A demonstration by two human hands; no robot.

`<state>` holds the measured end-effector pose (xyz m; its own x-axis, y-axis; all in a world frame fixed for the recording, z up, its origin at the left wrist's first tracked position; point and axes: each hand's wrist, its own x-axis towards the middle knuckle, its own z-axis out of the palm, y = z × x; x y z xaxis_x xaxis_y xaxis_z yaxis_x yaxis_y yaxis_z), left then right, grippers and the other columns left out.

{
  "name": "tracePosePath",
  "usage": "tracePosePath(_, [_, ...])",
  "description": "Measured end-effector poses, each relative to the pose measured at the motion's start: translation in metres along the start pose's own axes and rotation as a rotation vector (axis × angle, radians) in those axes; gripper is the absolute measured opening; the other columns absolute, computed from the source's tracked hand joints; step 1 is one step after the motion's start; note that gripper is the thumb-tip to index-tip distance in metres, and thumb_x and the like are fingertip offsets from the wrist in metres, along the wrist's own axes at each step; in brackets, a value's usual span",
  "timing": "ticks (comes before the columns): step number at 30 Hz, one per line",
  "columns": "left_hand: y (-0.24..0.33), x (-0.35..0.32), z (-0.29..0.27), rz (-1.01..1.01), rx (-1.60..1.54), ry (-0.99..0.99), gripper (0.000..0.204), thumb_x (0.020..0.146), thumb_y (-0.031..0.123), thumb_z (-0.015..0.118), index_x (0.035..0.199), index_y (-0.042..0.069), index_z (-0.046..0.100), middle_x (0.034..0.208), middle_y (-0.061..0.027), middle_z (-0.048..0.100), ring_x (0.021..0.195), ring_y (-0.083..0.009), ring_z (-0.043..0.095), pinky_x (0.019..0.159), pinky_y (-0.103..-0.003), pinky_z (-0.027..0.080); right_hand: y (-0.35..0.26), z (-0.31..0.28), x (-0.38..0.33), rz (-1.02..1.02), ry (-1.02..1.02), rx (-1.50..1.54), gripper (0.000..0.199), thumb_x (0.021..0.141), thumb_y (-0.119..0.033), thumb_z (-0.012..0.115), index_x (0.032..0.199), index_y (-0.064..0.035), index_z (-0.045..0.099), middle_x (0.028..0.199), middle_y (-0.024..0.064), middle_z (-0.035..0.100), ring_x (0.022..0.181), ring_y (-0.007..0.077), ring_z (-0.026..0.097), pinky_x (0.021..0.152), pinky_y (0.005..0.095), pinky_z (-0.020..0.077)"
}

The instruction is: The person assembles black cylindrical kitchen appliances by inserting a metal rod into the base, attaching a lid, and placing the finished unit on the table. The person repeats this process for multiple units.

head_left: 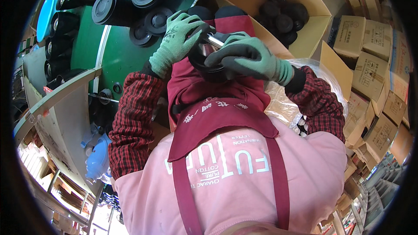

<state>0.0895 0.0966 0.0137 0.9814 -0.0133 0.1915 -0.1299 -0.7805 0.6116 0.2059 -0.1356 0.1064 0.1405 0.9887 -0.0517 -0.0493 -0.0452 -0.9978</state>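
Note:
Over my lap is a black round vessel (199, 62) with a shiny metal inside. My left hand (177, 39), in a green glove with dark fingertips, is closed on its far left rim. A short silver metal piece (215, 41) slants across the top of the vessel, between the two hands. My right hand (250, 56), gloved alike, has its fingers closed at the right end of that piece, with the thumb over the vessel's mouth. The fingers hide how the metal piece sits against the vessel.
On the green table (87, 39) at the far left stand stacks of black round lids (104, 8), beside black vessels (58, 43). An open carton (313, 26) of black round parts stands at the far right. Stacked cartons (368, 76) line the right. A grey rail (56, 93) runs at the left.

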Motion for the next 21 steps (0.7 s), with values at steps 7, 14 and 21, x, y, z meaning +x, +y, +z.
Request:
tracePosePath(7, [0.006, 0.013, 0.004, -0.081, -0.038, -0.072, 0.034, 0.094, 0.026, 0.055, 0.118, 0.007, 0.070, 0.115, -0.0104, 0.066, 0.112, -0.0328, 0.057, 0.109, -0.047, 0.034, 0.030, -0.032, 0.038, 0.066, -0.029, 0.021, 0.021, 0.091, -0.019, 0.070, 0.108, -0.0071, 0.076, 0.097, 0.0133, 0.073, 0.078, 0.0277, 0.066, 0.074, 0.0356, 0.0513])
tracePosePath(14, [-0.005, 0.005, 0.005, -0.019, -0.132, -0.088, 0.035, 0.096, 0.028, 0.051, 0.115, 0.005, 0.070, 0.122, -0.0109, 0.067, 0.121, -0.0323, 0.056, 0.117, -0.048, 0.028, 0.017, 0.011, 0.038, -0.472, -0.103, -0.682, 0.019, 0.088, -0.035, 0.070, 0.096, -0.0191, 0.077, 0.076, 0.0050, 0.066, 0.077, 0.0259, 0.060, 0.075, 0.0398, 0.0446])
tracePosePath(21, [0.010, 0.041, 0.015, 0.154, -0.558, -0.049, 0.033, 0.103, 0.024, 0.047, 0.125, 0.009, 0.066, 0.127, -0.0101, 0.067, 0.125, -0.0291, 0.056, 0.115, -0.043, 0.032, 0.025, 0.052, 0.042, -0.596, -0.231, -0.618, 0.026, 0.090, -0.043, 0.066, 0.106, -0.0232, 0.074, 0.083, 0.0017, 0.065, 0.083, 0.0196, 0.061, 0.083, 0.0411, 0.0417])
